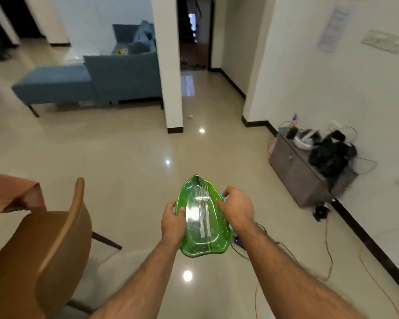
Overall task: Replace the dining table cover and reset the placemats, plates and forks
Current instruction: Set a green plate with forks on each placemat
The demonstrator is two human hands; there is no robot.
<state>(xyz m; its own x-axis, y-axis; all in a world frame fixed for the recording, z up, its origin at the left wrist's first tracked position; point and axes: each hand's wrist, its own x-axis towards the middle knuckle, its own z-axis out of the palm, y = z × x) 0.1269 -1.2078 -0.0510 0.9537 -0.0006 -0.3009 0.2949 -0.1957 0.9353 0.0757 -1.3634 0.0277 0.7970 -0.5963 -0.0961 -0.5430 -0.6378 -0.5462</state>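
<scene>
1. Green leaf-shaped plate (204, 226): carried in mid-air above the tiled floor (124, 157), well apart from any surface. More than one plate may be stacked; this cannot be told.
2. Two forks (204, 215): laid side by side along the plate's middle, tines pointing away, unsecured.
3. Left hand (172, 221): its grip is closed on the plate's left rim, thumb over the edge.
4. Right hand (237, 207): its grip is closed on the right rim, fingers curled round it; something pale blue shows beneath, unidentified.
5. Risk, forks: a tilt of the plate would probably send them sliding off the smooth glaze onto the floor.
6. Risk, plate: only the rims are held; a slip of either hand could drop and break it.
7. Risk, footing: cables (327, 249) are trailed across the floor at the right, a likely trip hazard.
8. Risk, collision: a wooden chair (51, 238) with draped cloth (7, 192) stands near at left and could be knocked.
</scene>
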